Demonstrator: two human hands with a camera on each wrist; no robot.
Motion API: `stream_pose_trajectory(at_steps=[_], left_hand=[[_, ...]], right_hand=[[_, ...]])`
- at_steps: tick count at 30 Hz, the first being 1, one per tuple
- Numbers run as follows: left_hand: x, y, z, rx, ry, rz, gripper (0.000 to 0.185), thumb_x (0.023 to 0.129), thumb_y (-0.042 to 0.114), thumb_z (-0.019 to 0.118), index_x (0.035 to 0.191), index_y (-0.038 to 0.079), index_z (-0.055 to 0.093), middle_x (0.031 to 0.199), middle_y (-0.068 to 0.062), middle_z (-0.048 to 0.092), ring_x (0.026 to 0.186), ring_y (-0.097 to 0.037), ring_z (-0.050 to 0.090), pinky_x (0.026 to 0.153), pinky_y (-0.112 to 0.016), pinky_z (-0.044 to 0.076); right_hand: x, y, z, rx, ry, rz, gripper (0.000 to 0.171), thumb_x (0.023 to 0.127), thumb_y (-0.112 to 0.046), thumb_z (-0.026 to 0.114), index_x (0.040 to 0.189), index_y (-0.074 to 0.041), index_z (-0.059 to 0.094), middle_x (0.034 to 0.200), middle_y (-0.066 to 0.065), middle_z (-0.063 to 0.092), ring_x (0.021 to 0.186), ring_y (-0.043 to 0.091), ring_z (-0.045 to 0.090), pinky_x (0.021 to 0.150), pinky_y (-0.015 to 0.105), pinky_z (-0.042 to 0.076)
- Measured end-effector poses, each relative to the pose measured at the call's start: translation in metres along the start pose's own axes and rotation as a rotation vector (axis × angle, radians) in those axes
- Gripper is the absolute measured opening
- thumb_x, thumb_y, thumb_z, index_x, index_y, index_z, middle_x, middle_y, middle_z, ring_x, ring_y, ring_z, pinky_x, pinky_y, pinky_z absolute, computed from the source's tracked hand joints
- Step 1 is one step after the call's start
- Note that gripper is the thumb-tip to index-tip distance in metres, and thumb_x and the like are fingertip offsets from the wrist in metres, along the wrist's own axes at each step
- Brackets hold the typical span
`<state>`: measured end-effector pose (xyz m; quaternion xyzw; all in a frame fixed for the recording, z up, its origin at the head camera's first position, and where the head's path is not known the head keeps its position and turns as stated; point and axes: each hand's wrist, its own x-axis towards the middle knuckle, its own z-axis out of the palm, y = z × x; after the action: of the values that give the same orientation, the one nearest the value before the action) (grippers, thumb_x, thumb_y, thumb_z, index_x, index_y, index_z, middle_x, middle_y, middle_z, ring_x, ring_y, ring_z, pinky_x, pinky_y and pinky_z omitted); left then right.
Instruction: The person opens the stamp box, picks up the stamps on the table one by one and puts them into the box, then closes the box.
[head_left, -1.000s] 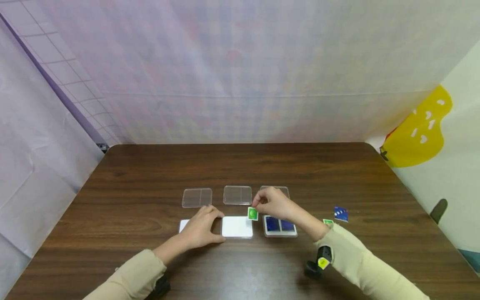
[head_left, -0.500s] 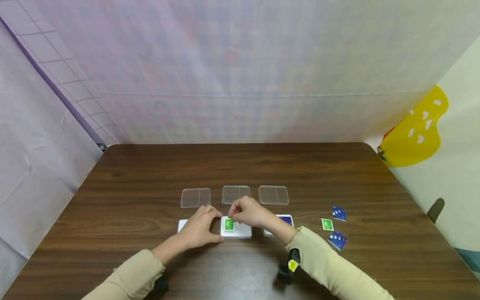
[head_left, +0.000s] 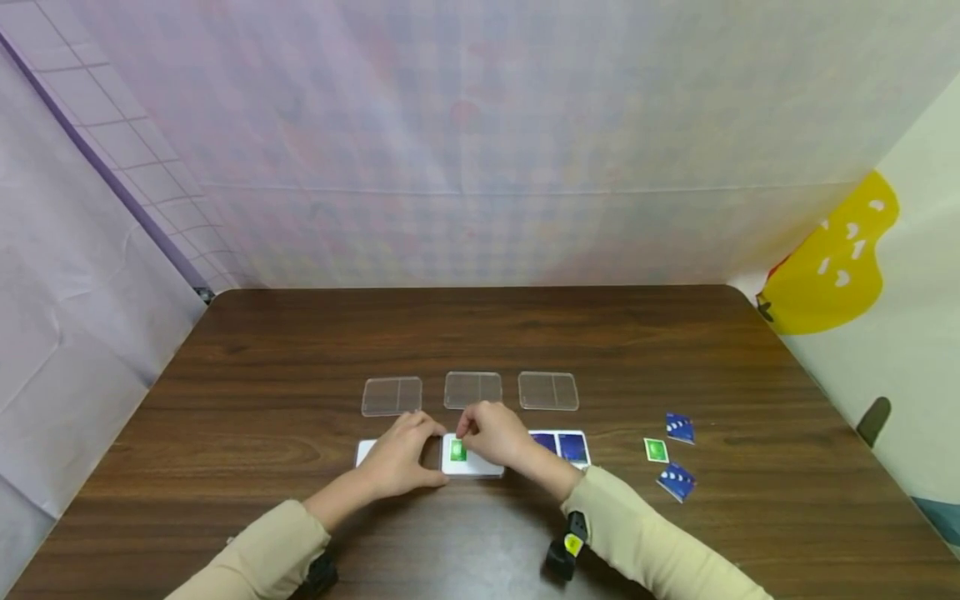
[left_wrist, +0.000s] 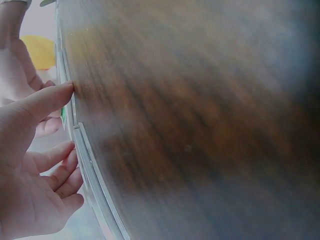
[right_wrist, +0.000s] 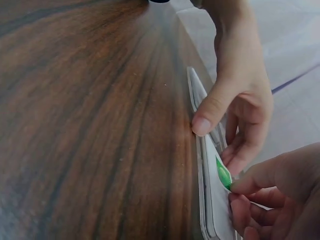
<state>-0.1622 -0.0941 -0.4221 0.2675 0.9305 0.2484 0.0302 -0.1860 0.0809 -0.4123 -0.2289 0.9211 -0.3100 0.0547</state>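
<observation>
Where the brown wooden table fills the lower half of the head view, the left hand lies just left of centre, its fingers loosely curled and resting across the gap between a white tray at far left, mostly hidden under the hand, and the middle white tray. In the right wrist view its thumb presses against the near edge of that middle tray, steadying it without wrapping round it. Just right of it, the right hand sits over the middle tray with fingertips pinched together on a small green card, which lies in the tray's left half; the right wrist view shows the fingertips nipping the card's edge against the white surface.

Behind the hands, a row of three clear lids crosses the middle of the frame: one at left, one at centre, one at right, each lying flat and apart from its neighbours.

To the right of the right hand, a third white tray holds two blue cards side by side. Further right, loose on the wood and well apart from the trays, lie another green card, a blue card behind it and a blue card in front of it.

At the far right edge a yellow shape hangs against the pale wall.
</observation>
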Motion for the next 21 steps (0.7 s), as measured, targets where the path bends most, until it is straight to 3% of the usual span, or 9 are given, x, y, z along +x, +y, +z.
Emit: stream_pose_trajectory(at_steps=[15, 21], left_hand=[[-0.0002, -0.0011, 0.0013, 0.011, 0.03, 0.02, 0.055, 0.062, 0.029, 0.08, 0.105, 0.001, 0.061, 0.1, -0.006, 0.057, 0.096, -0.022, 0.05, 0.085, -0.038, 0.045], [-0.0005, -0.0009, 0.0019, 0.015, 0.042, 0.026, 0.055, 0.061, 0.029, 0.081, 0.104, 0.001, 0.061, 0.099, -0.006, 0.057, 0.095, -0.022, 0.05, 0.085, -0.038, 0.045]], right_hand=[[-0.0042, -0.0045, 0.0066, -0.221, 0.094, -0.048, 0.007, 0.065, -0.006, 0.065, 0.067, -0.013, 0.063, 0.064, -0.004, 0.055, 0.058, 0.01, 0.049, 0.05, 0.023, 0.04], [-0.0053, -0.0049, 0.0035, -0.231, 0.099, -0.068, 0.007, 0.066, -0.007, 0.065, 0.069, -0.013, 0.064, 0.067, -0.003, 0.057, 0.06, 0.011, 0.051, 0.051, 0.023, 0.041]])
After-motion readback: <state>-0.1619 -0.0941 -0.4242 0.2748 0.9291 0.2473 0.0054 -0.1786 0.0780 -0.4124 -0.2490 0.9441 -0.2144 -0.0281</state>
